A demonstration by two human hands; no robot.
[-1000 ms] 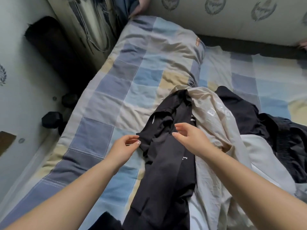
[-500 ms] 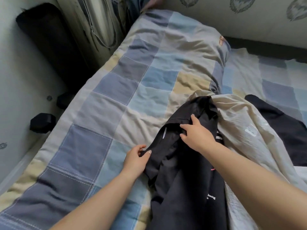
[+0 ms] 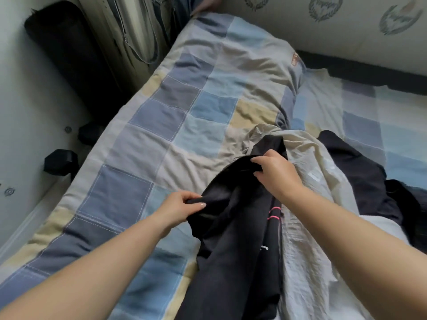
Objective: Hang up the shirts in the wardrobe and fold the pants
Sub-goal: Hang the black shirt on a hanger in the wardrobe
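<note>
A black garment [image 3: 233,245] with thin pink stripes lies lengthwise on the bed, its top end bunched and lifted. My left hand [image 3: 178,210] pinches its left edge. My right hand [image 3: 275,172] grips the bunched top edge. Under it and to its right spreads a crumpled cream garment [image 3: 307,227]. Another dark garment [image 3: 360,176] lies further right, partly on a white one [image 3: 388,229].
The clothes rest on a bed with a blue, grey and beige patchwork cover [image 3: 161,125]. A black dumbbell [image 3: 60,161] sits on the floor at the left. A black roll [image 3: 62,49] leans in the left corner by a curtain [image 3: 134,31].
Both hands went from hovering open over the black garment to closing on it. Its top end is now lifted and bunched. The view has moved closer.
</note>
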